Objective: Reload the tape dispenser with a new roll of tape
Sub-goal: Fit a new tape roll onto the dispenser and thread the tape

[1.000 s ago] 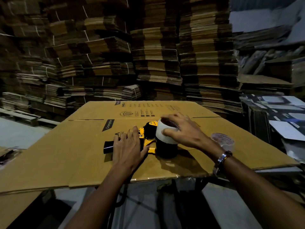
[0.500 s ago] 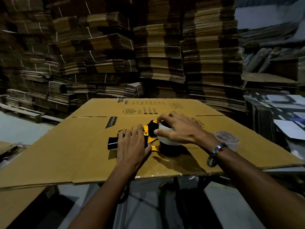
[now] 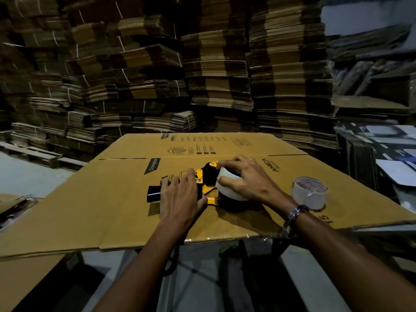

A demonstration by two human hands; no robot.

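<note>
Right hand point(image 3: 245, 181): gripping the roll point(image 3: 229, 191) from above, fingers curled over the far rim, thumb against the near side. Sitting directly under that palm, so no reaching needed; pressing straight down onto the dispenser point(image 3: 203, 184) seems the step in hand. Roll lying with its hole pointing up, its axis upright, over the dark hub, which is hidden beneath it. Seating depth: cannot tell, though the roll is tilting slightly toward the right edge of the cardboard point(image 3: 112, 199), so probably not yet fully home.

Left hand point(image 3: 180, 199): pressing flat, fingers straight, over the dispenser's body, pinning it to the cardboard. Handle end point(image 3: 154, 194) sticking out past the fingers toward the left edge. Long axis of the dispenser running left to right, handle left, hub right, so each hand is working its own end without crossing.

Likely calling for an even push along the upright axis while holding the frame down; pushing off-centre risks jamming the core on the hub.

Second roll point(image 3: 310, 192): standing near the right edge, well apart from the dispenser, closer to the right wrist. Stacked cartons point(image 3: 213, 75) rising beyond the far edge.
</note>
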